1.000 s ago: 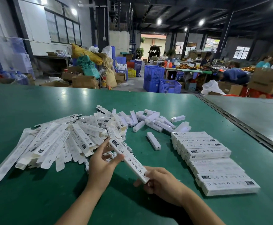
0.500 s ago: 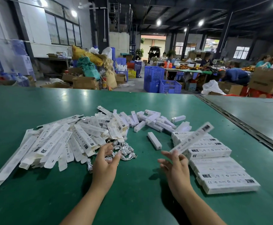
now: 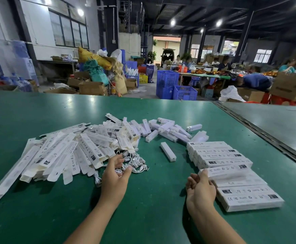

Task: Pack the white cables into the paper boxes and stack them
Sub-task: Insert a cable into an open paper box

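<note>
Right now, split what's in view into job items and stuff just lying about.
Job: white cables, loose paper boxes, stack of closed boxes.
Lying about: blue crates, cardboard cartons, yellow sack, all beyond the table.

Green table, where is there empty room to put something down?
Bare table lies near you between the left hand and right hand, and along the far edge behind the flat boxes. Crowded: the cables by the left hand, and the stacked boxes at right.
</note>
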`<state>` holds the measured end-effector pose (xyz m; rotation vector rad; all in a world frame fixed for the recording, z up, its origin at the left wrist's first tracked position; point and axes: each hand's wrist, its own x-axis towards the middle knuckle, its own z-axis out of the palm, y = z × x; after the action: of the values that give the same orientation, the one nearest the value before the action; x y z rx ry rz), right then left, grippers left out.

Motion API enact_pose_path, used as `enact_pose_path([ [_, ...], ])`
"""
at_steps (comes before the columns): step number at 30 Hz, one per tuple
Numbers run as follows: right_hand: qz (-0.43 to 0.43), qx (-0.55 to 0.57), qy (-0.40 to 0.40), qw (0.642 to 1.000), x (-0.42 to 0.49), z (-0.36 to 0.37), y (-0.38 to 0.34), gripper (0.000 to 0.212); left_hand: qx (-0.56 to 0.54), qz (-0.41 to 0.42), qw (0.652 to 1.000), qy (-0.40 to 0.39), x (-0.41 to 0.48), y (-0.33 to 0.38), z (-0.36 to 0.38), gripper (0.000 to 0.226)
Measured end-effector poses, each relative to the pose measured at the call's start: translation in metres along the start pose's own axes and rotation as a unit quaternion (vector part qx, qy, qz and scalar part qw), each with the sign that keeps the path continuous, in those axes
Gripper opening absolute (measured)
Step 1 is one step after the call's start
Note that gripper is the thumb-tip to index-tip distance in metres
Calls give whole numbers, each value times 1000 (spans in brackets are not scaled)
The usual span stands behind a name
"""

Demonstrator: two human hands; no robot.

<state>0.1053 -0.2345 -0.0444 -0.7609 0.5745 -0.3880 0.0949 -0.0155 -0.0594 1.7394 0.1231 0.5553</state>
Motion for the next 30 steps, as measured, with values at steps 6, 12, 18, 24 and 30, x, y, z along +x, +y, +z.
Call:
enact_pose_path([
  [6,58,21,-14,998,3,-3,-6,16,3,1,1000,-2,0,-1,-1,42],
  [12,66,23,-38,997,4,-1,-8,18,6,1,1000,-3,0,0,-1,42],
  [18,93,42,-42,994,10,-1,-13,32,11,-1,1000,2,0,0,0,38],
  [24,107,58,-47,991,11,-2,-15,29,15,-6,1000,1,0,2,-1,38],
  [30,96,40,-63,993,6,-3,-14,22,18,-9,1000,4,0,3,0,40],
])
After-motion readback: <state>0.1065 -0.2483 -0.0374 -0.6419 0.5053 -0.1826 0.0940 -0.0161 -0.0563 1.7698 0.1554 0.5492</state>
